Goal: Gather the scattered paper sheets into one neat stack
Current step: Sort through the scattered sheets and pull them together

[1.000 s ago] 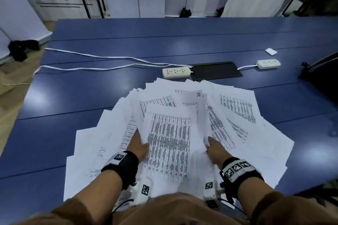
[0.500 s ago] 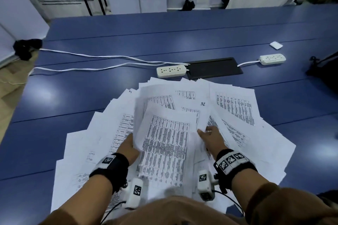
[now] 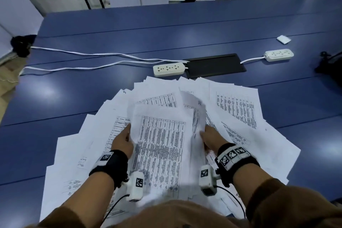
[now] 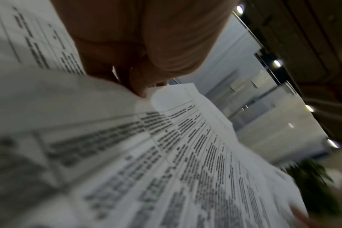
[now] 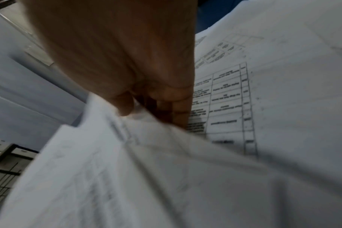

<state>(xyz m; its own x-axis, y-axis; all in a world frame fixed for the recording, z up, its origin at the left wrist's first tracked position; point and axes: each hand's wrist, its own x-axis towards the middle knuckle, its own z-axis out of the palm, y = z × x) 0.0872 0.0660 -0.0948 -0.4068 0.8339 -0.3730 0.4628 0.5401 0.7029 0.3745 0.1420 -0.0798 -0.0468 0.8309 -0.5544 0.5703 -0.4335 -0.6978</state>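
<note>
status: gathering is at an early stage. a central bundle of sheets [image 3: 161, 146] sits raised between both hands, above the fanned paper sheets [image 3: 238, 109] that cover the near part of the blue tabletop [image 3: 129, 29]. the left hand [image 3: 123, 139] grips the bundle's left edge, thumb on top and fingers curled underneath. the right hand [image 3: 211, 136] pinches the right edge, thumb over the paper and fingers [image 5: 178, 106] folded below it. bundle edges are uneven, and one sheet curls up at the far right corner. remaining work, as judged: most sheets lie spread to the left, right and far side, overlapping at angles, and need collecting, then squaring. two power strips [image 3: 169, 69] lie beyond the papers.
</note>
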